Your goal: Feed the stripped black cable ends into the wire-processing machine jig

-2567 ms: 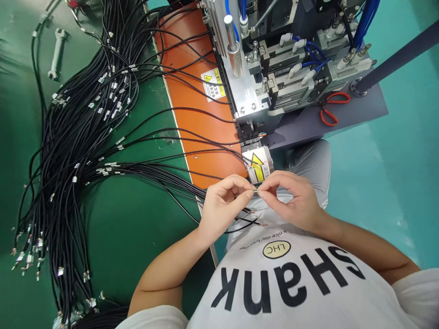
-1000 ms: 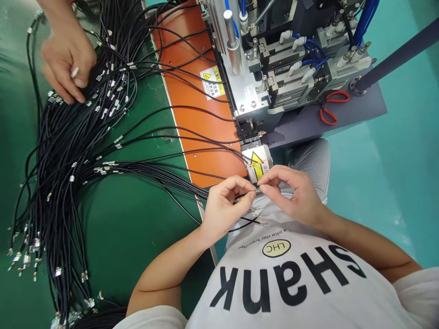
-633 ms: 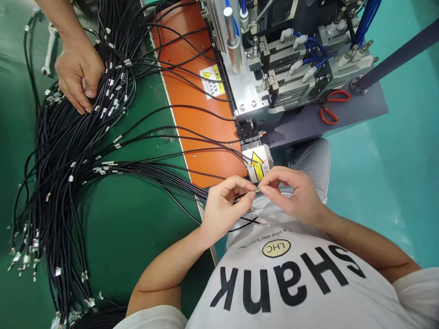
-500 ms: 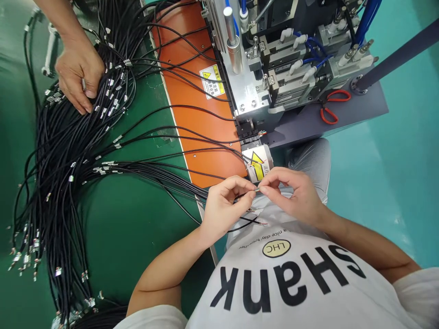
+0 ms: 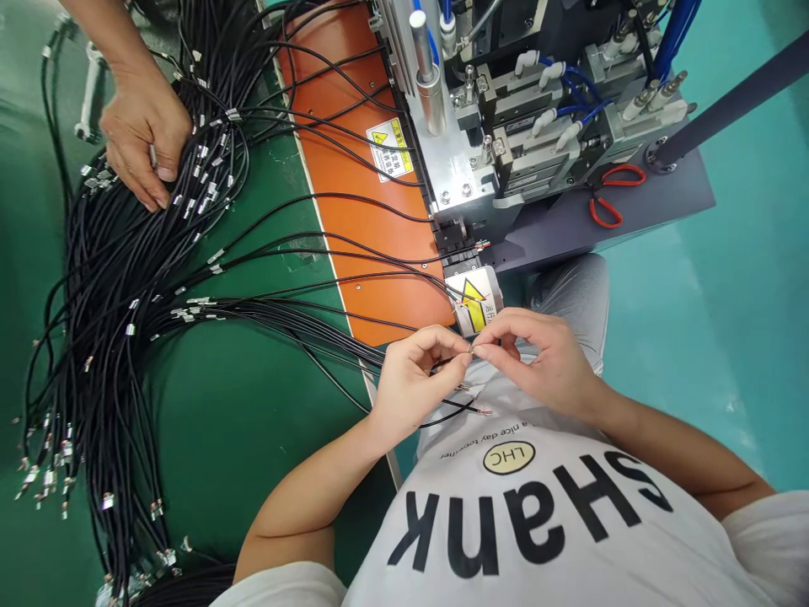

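Note:
Over my lap, my left hand (image 5: 420,375) is closed in a pinch on a black cable near its stripped end. My right hand (image 5: 540,358) pinches the thin wires at that end, its fingertips almost touching the left ones. Most of the wire tips are hidden between the fingers. Other black cables (image 5: 329,337) run from the green table under my left hand. Below my hands, a loose cable end (image 5: 468,407) with bare coloured wires lies against the white shirt. More cables reach over the orange plate (image 5: 385,299) to a white label with a yellow arrow (image 5: 473,305).
A big pile of black cables (image 5: 120,253) covers the green table's left side. A co-worker's hand (image 5: 144,135) rests on it, near a wrench (image 5: 90,93). The metal machine (image 5: 455,160) stands ahead, with red-handled scissors (image 5: 610,211) on its grey base.
My right fingertips have moved slightly left, closer to my left fingertips, covering more of the wire end. My left hand and the co-worker's hand stay in nearly the same place.

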`<act>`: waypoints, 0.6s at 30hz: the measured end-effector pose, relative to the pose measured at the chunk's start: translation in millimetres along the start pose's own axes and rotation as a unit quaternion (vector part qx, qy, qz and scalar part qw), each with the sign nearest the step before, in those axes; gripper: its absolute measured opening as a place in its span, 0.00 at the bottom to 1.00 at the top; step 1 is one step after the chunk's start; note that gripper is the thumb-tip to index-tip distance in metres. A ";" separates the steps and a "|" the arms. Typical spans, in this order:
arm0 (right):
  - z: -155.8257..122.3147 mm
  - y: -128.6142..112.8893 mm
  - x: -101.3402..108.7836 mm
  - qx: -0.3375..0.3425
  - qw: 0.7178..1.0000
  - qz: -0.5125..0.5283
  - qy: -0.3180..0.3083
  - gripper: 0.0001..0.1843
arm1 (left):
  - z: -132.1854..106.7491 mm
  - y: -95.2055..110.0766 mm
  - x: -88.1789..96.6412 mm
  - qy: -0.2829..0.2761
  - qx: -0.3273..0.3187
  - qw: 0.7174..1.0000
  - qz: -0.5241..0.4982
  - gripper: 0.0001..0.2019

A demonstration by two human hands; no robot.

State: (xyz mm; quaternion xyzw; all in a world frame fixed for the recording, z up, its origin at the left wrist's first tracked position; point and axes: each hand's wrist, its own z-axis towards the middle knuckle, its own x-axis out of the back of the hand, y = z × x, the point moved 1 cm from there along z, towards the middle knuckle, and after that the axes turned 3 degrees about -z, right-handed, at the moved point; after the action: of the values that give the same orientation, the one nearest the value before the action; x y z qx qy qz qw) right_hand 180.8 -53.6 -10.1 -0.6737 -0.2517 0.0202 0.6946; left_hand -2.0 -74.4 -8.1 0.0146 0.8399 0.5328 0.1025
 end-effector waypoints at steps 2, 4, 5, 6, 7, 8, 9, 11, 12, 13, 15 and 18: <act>-0.1 -0.1 0.6 0.003 1.000 -0.002 0.002 0.03 | 0.8 -0.3 0.1 0.003 0.005 1.000 0.008 0.06; -0.7 -0.8 1.5 0.010 1.000 -0.019 0.004 0.03 | 1.0 -1.1 0.0 -0.001 0.009 1.000 0.013 0.07; -1.0 -1.2 1.8 0.014 0.999 -0.030 0.003 0.03 | 0.8 -1.5 -0.1 -0.005 0.011 1.000 0.014 0.07; -1.4 -1.5 1.9 0.018 0.999 -0.039 0.000 0.04 | 0.5 -1.7 -0.2 -0.010 0.013 1.000 0.015 0.07; -1.8 -1.7 1.8 0.020 0.999 -0.044 -0.004 0.05 | 0.0 -1.6 -0.3 -0.015 0.014 1.000 0.019 0.07; -2.1 -1.6 1.3 0.021 0.999 -0.044 -0.009 0.05 | -0.6 -1.1 -0.3 -0.021 0.015 0.999 0.024 0.06; -2.4 -1.3 0.5 0.020 0.999 -0.040 -0.012 0.05 | -1.0 -0.3 -0.1 -0.026 0.016 0.999 0.031 0.06; -2.9 0.1 -1.8 0.017 1.000 -0.020 -0.012 0.06 | -1.3 2.0 0.5 -0.037 0.015 0.999 0.036 0.05; -3.2 1.0 -3.2 0.014 1.000 -0.008 -0.009 0.06 | -1.1 3.2 0.9 -0.042 0.013 0.999 0.032 0.05; -3.4 1.8 -4.7 0.010 1.000 0.004 -0.005 0.06 | -0.7 4.0 1.4 -0.045 0.012 0.999 0.024 0.06; -3.8 2.8 -7.3 0.004 1.000 0.021 0.007 0.06 | 0.3 4.5 1.8 -0.048 0.011 0.999 0.008 0.06; -4.2 2.3 -9.3 0.004 1.000 0.023 0.020 0.06 | 0.1 2.0 0.5 -0.037 -0.004 0.999 0.017 0.07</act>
State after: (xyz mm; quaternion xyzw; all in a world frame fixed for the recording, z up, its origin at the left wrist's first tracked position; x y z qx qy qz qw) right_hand 175.0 -60.7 -15.1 -0.6770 -0.2217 0.0234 0.7014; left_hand -2.7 -73.3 -6.4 0.0482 0.8327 0.5372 0.1251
